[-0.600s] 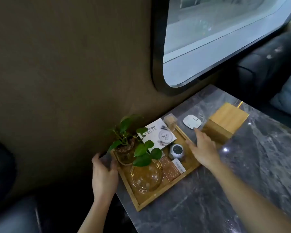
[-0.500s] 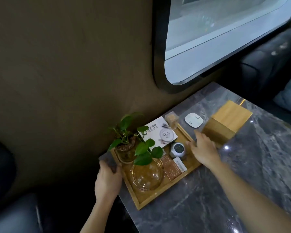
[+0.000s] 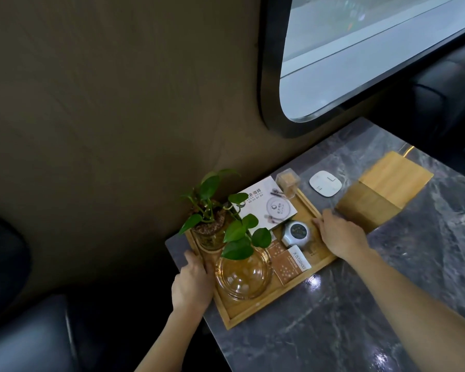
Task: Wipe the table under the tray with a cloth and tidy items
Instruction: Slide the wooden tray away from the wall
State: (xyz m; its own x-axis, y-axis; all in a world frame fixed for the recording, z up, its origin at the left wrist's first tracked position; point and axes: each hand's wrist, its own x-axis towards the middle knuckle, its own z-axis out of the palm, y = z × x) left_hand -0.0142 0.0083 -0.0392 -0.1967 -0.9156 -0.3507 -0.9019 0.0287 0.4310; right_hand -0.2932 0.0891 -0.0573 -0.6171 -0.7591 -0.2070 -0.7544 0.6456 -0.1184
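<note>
A wooden tray (image 3: 263, 304) lies on the grey marble table (image 3: 360, 318) against the wall. It carries a green plant in a glass pot (image 3: 212, 224), an amber glass ashtray (image 3: 243, 275), a white booklet (image 3: 269, 208), a round silver gadget (image 3: 295, 233), brown packets (image 3: 287, 264) and a small clear box (image 3: 287, 181). My left hand (image 3: 192, 285) grips the tray's left rim. My right hand (image 3: 341, 234) holds the tray's right rim. No cloth is in view.
A wooden box (image 3: 381, 191) stands just right of the tray, close to my right hand. A white flat pad (image 3: 325, 183) lies behind it near the wall. A dark-framed window (image 3: 360, 63) is above. Dark seats flank the table on both sides.
My left hand has moved in from beside the tray's corner and closed on its left rim. My right hand stays on the right rim.
</note>
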